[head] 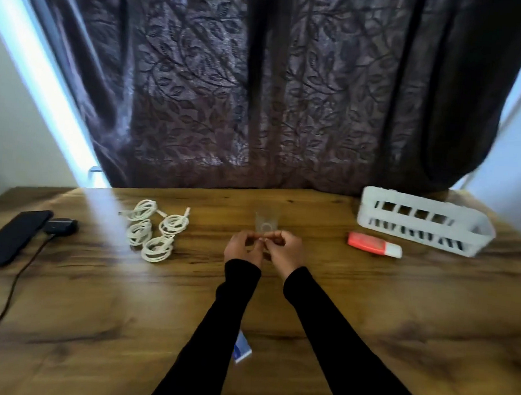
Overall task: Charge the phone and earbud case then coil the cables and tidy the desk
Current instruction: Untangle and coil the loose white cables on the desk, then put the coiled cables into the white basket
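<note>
My left hand and my right hand meet above the middle of the desk. Together their fingertips pinch a small thin reddish thing, too blurred to name. Several white cables lie coiled in loops to the left of my hands. At the far left a black phone lies flat, with a black earbud case beside its far end. A dark cable runs from there toward the front left edge. Whether the plugs are seated is hidden.
A clear glass stands just behind my hands. A white slotted basket sits at the back right, with an orange and white marker in front of it. A blue and white card peeks from under my left forearm. A dark curtain hangs behind.
</note>
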